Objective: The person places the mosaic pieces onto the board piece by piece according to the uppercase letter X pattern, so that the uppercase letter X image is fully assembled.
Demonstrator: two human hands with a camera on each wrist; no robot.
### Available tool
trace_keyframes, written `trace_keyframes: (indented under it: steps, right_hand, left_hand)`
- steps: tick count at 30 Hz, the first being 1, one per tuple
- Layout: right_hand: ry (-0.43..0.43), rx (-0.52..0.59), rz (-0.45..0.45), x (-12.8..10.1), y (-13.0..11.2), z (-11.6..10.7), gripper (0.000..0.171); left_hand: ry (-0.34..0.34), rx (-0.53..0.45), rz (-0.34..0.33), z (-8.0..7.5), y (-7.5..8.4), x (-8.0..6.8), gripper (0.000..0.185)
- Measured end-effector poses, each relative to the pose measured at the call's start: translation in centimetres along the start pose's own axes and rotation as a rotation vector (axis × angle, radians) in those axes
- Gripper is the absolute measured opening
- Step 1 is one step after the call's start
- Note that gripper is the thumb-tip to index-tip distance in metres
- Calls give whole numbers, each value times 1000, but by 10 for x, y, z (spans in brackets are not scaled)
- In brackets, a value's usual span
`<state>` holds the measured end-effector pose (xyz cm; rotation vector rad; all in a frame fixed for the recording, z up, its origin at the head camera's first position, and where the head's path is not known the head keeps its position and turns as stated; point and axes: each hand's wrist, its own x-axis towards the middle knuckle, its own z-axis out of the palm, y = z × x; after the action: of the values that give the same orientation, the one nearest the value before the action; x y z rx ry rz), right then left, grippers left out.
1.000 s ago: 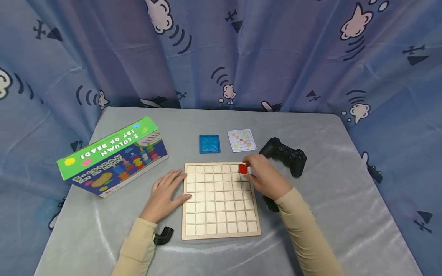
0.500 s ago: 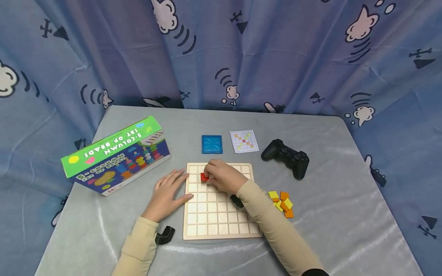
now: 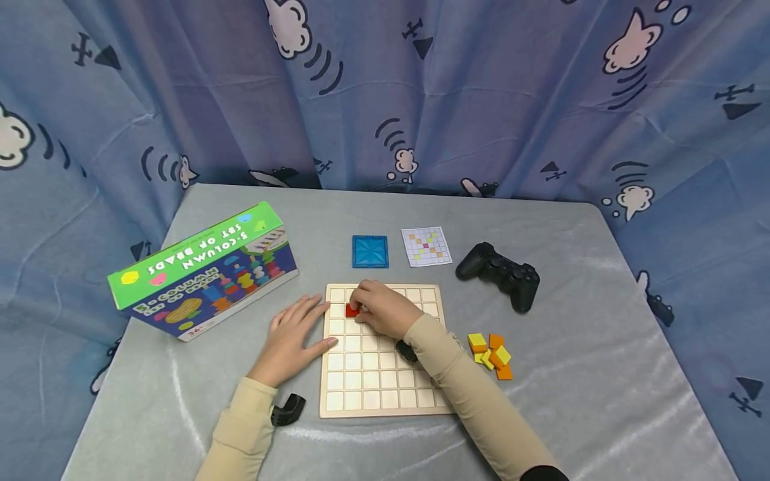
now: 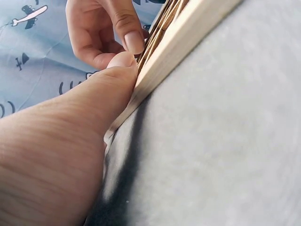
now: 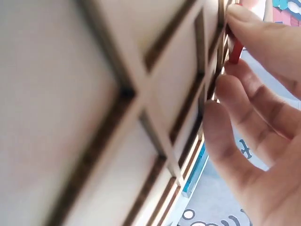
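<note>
On top of the wooden grid board (image 3: 385, 351), near its far-left corner, the right hand (image 3: 383, 310) pinches a small red square tile (image 3: 352, 310) between thumb and fingertips, pressing it down at one of the cells. The right wrist view shows the tile (image 5: 236, 44) thin and flat, standing edge-on against the raised wooden ribs between cells. The left hand (image 3: 293, 337) lies flat with fingers straight on the grey table (image 3: 601, 347), thumb pushed against the board's left edge (image 4: 155, 70), gripping nothing.

Only readable writing: the cardboard box (image 3: 201, 270) off to the left of the left hand, green top, printed "5-COLUMN SET OF BEADS", upside down from this side. Beyond the right hand sit a blue translucent square tile (image 3: 369, 251) with an X moulded in it and a little paper pattern card (image 3: 426, 246) with a coloured grid. To that hand's right is a glossy black game controller (image 3: 499, 274), and nearer, beside the board's right edge, a loose heap of yellow and orange tiles (image 3: 492, 354).

Most cells of the board are bare light wood. Table cloth looks smooth, slightly shiny, with open surface on the right side and at the near edge. A blue cartoon-print curtain (image 3: 421, 93) hangs round the back.
</note>
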<state>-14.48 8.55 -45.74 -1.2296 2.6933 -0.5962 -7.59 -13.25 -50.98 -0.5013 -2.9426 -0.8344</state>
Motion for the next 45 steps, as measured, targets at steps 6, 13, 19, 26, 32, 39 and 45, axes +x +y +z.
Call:
trace_keyframes:
  steps: [6,13,19,26,32,39,45]
  right_hand:
    - [1,-45,3,2,0,2,16]
    - [4,-47,-1,2,1,3,16]
    - [-14,-51,12,3,0,1,16]
    - [18,-18,30,-12,-1,-22,17]
    - [97,-33,56,-51,8,-54,22]
    - [145,-91,218,-119,26,-70,29]
    - [173,-44,417,-181,41,-64,30]
  left_hand:
    - [-4,-5,-3,0,1,0,69]
    - [-8,-5,-7,-1,1,0,69]
    - [-7,-3,-7,-1,1,1,69]
    - [-3,-4,-2,0,0,1,69]
    - [0,-12,-3,1,0,0,70]
    - [6,-3,11,2,-1,0,70]
    - [16,8,23,1,-1,0,69]
